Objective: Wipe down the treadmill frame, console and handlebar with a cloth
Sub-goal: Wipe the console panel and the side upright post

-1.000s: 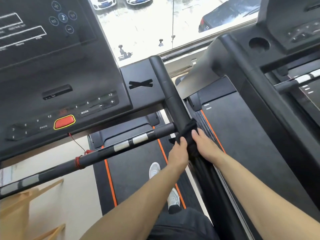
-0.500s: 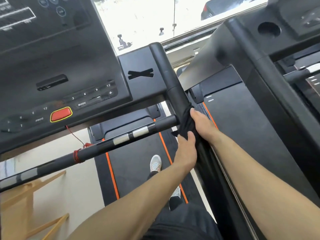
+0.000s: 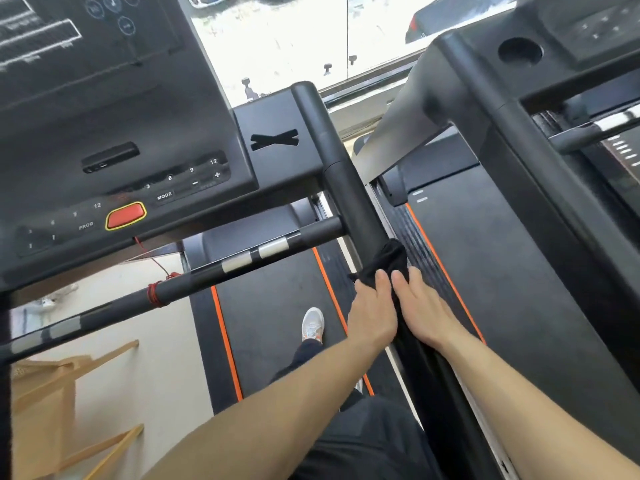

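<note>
A black cloth [image 3: 386, 259] is wrapped around the treadmill's black right side handlebar [image 3: 341, 174], just below where the crossbar [image 3: 214, 270] joins it. My left hand [image 3: 372, 311] grips the cloth and bar from the left side. My right hand [image 3: 424, 311] presses on it from the right, fingers pointing up the bar. The dark console [image 3: 114, 140] with its red stop button [image 3: 125, 216] fills the upper left.
A second treadmill [image 3: 519, 140] stands close on the right, its belt [image 3: 485, 271] beside my right arm. My grey shoe [image 3: 312, 323] rests on the orange-edged belt below. A wooden frame [image 3: 69, 386] sits at the lower left. A window is ahead.
Both hands with the cloth slid up the side handlebar half a second ago, then back down it. The camera view shifted slightly.
</note>
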`<action>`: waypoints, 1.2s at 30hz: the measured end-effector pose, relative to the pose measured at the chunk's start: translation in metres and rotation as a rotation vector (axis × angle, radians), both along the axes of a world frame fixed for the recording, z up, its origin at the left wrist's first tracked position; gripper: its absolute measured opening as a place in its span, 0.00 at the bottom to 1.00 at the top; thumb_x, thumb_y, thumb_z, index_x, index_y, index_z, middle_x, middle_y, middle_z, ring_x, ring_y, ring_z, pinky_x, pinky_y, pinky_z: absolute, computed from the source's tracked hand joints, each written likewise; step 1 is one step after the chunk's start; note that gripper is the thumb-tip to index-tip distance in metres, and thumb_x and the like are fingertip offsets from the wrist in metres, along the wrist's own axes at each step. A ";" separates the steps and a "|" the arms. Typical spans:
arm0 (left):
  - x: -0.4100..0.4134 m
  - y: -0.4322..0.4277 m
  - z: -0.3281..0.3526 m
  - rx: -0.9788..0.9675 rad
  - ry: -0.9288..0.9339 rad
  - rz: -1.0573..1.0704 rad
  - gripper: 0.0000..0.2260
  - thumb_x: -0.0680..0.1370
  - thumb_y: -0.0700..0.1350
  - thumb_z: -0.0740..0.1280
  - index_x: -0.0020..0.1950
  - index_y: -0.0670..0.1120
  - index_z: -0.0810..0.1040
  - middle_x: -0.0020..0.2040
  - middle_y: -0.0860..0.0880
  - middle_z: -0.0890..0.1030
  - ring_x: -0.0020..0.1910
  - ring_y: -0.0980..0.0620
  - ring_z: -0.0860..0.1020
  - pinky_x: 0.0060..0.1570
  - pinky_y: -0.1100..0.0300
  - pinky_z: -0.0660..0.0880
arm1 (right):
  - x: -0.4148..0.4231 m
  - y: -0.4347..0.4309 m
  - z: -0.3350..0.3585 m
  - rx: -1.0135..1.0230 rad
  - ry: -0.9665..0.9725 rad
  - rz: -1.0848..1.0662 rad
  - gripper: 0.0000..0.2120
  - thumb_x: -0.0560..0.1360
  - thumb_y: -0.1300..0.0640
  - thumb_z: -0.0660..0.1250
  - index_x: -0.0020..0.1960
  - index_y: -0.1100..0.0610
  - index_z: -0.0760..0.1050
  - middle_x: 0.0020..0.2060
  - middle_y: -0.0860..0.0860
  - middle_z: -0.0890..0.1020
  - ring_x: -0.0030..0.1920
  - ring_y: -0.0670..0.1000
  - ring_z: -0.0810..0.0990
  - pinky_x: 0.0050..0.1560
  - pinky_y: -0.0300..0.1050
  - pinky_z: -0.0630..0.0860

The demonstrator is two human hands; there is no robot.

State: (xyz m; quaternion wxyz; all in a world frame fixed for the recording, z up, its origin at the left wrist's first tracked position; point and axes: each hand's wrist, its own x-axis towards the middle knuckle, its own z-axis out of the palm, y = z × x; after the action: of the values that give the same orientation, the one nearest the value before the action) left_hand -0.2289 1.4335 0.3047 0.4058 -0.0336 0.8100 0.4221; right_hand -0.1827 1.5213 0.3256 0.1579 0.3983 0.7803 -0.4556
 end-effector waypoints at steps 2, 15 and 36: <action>-0.015 0.010 -0.003 -0.042 -0.018 0.056 0.34 0.81 0.66 0.46 0.72 0.42 0.70 0.67 0.40 0.76 0.66 0.41 0.74 0.65 0.49 0.69 | -0.022 0.010 -0.005 -0.027 0.014 0.007 0.27 0.83 0.39 0.47 0.68 0.56 0.69 0.67 0.59 0.76 0.66 0.62 0.74 0.53 0.50 0.65; 0.000 0.002 -0.005 -0.028 0.084 0.050 0.32 0.82 0.64 0.49 0.76 0.43 0.61 0.70 0.40 0.74 0.68 0.39 0.72 0.67 0.46 0.67 | -0.002 0.018 -0.035 -0.186 0.187 -0.035 0.25 0.75 0.33 0.53 0.53 0.51 0.78 0.53 0.46 0.83 0.56 0.49 0.79 0.62 0.53 0.71; 0.033 -0.012 -0.003 0.016 0.154 0.001 0.27 0.85 0.59 0.44 0.76 0.42 0.62 0.69 0.38 0.73 0.66 0.38 0.73 0.57 0.52 0.66 | 0.022 0.001 -0.032 0.071 0.140 0.011 0.34 0.77 0.34 0.47 0.64 0.57 0.76 0.66 0.54 0.78 0.66 0.54 0.74 0.65 0.49 0.66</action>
State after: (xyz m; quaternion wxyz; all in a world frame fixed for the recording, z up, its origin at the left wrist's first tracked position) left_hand -0.1955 1.4211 0.3022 0.3424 0.0017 0.8353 0.4302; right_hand -0.1609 1.5223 0.2935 0.0914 0.3667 0.8072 -0.4535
